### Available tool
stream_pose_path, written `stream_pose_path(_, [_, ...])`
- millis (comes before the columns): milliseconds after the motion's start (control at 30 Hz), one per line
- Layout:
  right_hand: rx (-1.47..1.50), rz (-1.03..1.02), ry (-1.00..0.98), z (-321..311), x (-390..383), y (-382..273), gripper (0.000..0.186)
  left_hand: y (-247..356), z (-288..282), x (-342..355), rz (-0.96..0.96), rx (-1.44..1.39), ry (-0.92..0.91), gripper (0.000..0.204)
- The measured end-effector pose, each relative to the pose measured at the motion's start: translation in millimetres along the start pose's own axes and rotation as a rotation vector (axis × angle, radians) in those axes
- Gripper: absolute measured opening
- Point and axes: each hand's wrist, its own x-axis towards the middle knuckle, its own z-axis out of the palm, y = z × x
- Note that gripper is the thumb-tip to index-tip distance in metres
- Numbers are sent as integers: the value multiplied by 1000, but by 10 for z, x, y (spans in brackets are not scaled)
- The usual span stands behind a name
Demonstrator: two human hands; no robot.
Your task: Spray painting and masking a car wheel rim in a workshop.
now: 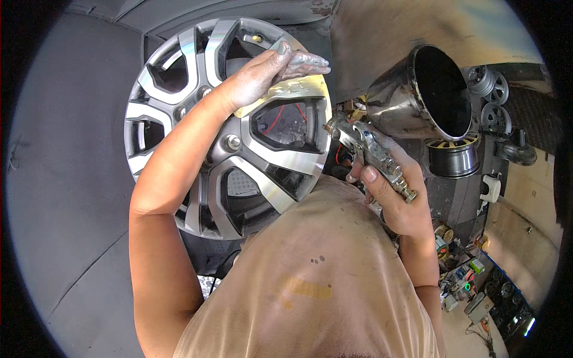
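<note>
In front of me a silver and dark grey alloy wheel [259, 182] faces up toward me, with lug holes around its hub. My left hand [271, 71] lies flat over its upper right spoke, fingers stretched out together and smudged grey. Beside those fingers, a yellowish patch [307, 88] covers part of the spoke and rim. My right hand [397, 185] is wrapped round a metal spray gun [373, 152], its nozzle end close to the wheel's right edge. Just above the gun is a dark, shiny open-mouthed cup [394, 95]; its joint to the gun is hard to make out.
Farther right lie a dark wheel with a yellowish face [453, 158] and several grey wheels [495, 118]. Cluttered tools and containers [462, 277] fill the lower right. A grey surface [71, 149] spans the left side. Red cord [274, 119] shows through a wheel opening.
</note>
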Motion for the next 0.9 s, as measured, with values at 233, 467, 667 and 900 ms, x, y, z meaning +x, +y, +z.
stream_pose_path(233, [18, -71, -25, 52, 47, 21, 49, -54, -17, -5, 1, -11, 26, 79])
stream_pose_path(467, [22, -118, -62, 75, 43, -3, 48, -36, 7, -13, -13, -11, 45, 80])
stream_pose_path(667, [44, -54, 0, 75, 40, 22, 42, -31, 14, -29, 4, 0, 36, 80])
stream_pose_path(900, [54, -24, 53, 2, 2, 93, 42, 20, 26, -56, -2, 4, 35, 81])
